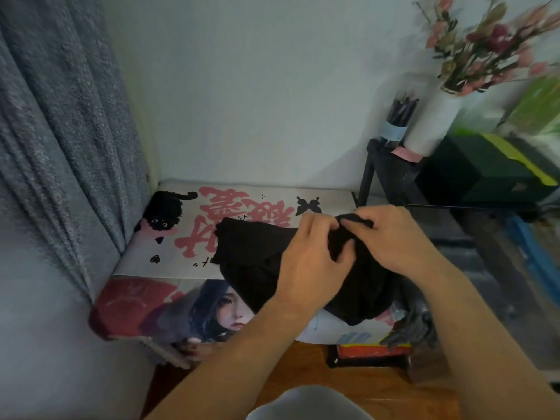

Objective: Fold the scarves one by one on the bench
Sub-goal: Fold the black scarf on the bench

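Right now I see both hands gripping one black scarf (257, 262) over the bench (169, 268), center of frame.
Left hand (312, 262) has fingers curled into the cloth at the middle; right hand (391, 234) pinches a top edge just right of it, hands nearly touching. Scarf hangs bunched, lower part resting on the printed bench cover. Grey curtain (60, 131) at left, white vase (436, 119) with flowers upper right, dark side table (391, 174) beside the bench.
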`<state>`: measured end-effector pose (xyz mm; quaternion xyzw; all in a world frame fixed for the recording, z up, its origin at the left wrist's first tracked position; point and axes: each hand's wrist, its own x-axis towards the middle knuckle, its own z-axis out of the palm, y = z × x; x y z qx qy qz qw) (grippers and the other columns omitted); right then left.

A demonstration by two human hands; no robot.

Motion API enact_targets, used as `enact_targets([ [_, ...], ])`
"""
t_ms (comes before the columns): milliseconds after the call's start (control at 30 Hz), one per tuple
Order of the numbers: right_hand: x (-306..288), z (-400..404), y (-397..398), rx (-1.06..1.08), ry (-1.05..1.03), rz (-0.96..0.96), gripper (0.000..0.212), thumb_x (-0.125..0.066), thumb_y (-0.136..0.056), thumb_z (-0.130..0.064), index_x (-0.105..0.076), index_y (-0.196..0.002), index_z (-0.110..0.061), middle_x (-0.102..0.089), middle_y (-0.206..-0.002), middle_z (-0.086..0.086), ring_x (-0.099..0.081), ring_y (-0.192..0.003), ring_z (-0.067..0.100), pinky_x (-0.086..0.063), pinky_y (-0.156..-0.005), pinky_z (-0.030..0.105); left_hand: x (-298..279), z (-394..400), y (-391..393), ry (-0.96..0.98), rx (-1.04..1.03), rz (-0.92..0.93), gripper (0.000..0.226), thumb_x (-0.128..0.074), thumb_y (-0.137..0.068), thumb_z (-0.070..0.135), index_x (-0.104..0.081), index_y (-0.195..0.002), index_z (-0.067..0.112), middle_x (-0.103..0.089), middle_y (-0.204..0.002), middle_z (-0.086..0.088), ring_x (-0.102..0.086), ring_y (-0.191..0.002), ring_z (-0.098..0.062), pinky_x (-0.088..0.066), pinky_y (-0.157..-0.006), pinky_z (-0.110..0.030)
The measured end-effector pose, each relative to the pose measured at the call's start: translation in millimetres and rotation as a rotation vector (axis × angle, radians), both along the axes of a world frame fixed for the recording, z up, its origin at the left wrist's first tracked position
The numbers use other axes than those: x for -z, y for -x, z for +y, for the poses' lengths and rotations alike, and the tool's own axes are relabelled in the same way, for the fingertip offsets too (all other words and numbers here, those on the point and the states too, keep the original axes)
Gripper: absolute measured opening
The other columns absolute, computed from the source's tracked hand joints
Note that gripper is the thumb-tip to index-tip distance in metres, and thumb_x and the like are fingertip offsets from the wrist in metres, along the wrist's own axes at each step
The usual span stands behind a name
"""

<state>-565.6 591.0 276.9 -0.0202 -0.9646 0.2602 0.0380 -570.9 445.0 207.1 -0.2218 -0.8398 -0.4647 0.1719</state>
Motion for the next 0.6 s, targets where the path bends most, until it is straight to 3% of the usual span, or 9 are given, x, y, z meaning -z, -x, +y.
enact_targets([
  [133,-1.5,0.5,-8.2,-0.024,0.0,0.024,0.036,-0.052,-0.093,-0.047,-0.068,-0.074,-0.021,-0.064,-0.063,0.0,-0.061,-0.062,0.017,-0.052,-0.065,0.047,7.9,9.3,1.6,-0.068,-0.088,-0.015,0.024,-0.069,-0.093,0.026,-0.052,-0.11,0.022,-0.061,-0.101,0.007,-0.061,-0.082,-0.006,-0.055,-0.069,-0.023],
  [300,-6.9,6.4,-15.4,0.011,0.038,0.057,0.038,-0.05,-0.091,-0.052,-0.067,-0.075,-0.022,-0.063,-0.063,0.0,-0.061,-0.062,0.018,-0.053,-0.066,0.045,20.2,5.9,-2.1,-0.163,-0.079,-0.015,0.015,-0.062,-0.097,0.016,-0.065,-0.112,0.018,-0.07,-0.099,0.006,-0.066,-0.088,-0.005,-0.058,-0.077,-0.029],
  [367,-7.5,10.6,-18.7,-0.002,0.04,0.062,0.035,-0.051,-0.092,-0.051,-0.07,-0.079,-0.025,-0.065,-0.064,-0.002,-0.062,-0.062,0.015,-0.054,-0.066,0.045,23.6,-1.5,1.2,-0.077,-0.14,0.088,0.019,-0.06,-0.096,0.02,-0.071,-0.111,0.016,-0.062,-0.107,0.003,-0.059,-0.095,-0.007,-0.056,-0.079,-0.03],
  [467,-9.6,13.1,-20.8,-0.044,0.034,0.062,0.033,-0.05,-0.092,-0.051,-0.07,-0.08,-0.027,-0.065,-0.065,-0.003,-0.062,-0.062,0.014,-0.054,-0.065,0.045,12.1,-7.6,9.1,0.13,-0.155,0.275,0.019,-0.065,-0.095,0.027,-0.076,-0.109,0.019,-0.044,-0.126,-0.003,-0.046,-0.115,-0.021,-0.045,-0.095,-0.033],
  [533,-11.7,12.8,-20.8,-0.07,0.045,0.076,0.031,-0.052,-0.093,-0.048,-0.068,-0.076,-0.027,-0.064,-0.063,-0.001,-0.061,-0.06,0.016,-0.053,-0.063,0.047,0.6,-8.4,16.9,0.228,-0.044,0.389,0.018,-0.063,-0.095,0.024,-0.077,-0.104,0.017,-0.052,-0.132,-0.007,-0.047,-0.123,-0.026,-0.039,-0.103,-0.038],
  [600,-14.6,14.8,-21.4,-0.07,0.065,0.118,0.031,-0.054,-0.093,-0.046,-0.07,-0.078,-0.024,-0.065,-0.064,0.0,-0.062,-0.063,0.018,-0.052,-0.064,0.046,-7.3,-12.7,27.3,0.276,0.025,0.425,0.02,-0.059,-0.094,0.021,-0.077,-0.097,0.013,-0.065,-0.12,-0.004,-0.056,-0.117,-0.022,-0.041,-0.103,-0.041],
])
